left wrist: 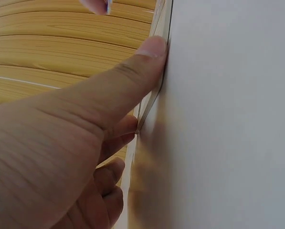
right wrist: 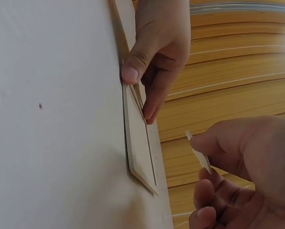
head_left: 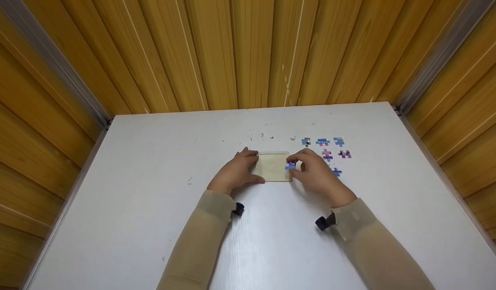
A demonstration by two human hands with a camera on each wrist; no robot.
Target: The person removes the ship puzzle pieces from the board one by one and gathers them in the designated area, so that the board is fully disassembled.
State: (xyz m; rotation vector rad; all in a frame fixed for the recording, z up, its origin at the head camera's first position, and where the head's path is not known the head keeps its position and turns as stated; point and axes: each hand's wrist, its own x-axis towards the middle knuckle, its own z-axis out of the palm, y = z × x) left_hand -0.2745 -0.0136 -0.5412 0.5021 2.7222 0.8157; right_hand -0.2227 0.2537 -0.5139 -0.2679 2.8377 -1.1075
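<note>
A shallow wooden puzzle tray (head_left: 273, 168) lies flat on the white table with its bare inside facing up. My left hand (head_left: 236, 172) holds the tray's left end, thumb at the near edge and fingers at the far side. Between thumb and fingers of my right hand (head_left: 317, 174) is a blue and purple jigsaw piece (head_left: 290, 165), held over the tray's right end. In the right wrist view that puzzle piece (right wrist: 199, 153) appears edge-on, raised clear of the tray (right wrist: 138, 136). The left thumb (left wrist: 149, 50) presses the tray's edge in the left wrist view.
Several loose jigsaw pieces, among them a pink one (head_left: 326, 154) and a blue one (head_left: 339, 141), lie to the right of the tray; the right hand partly hides some. Small dark marks (head_left: 262, 135) dot the table (head_left: 151, 161) behind it. Yellow wood-look panels (head_left: 252, 52) enclose the table's back and sides.
</note>
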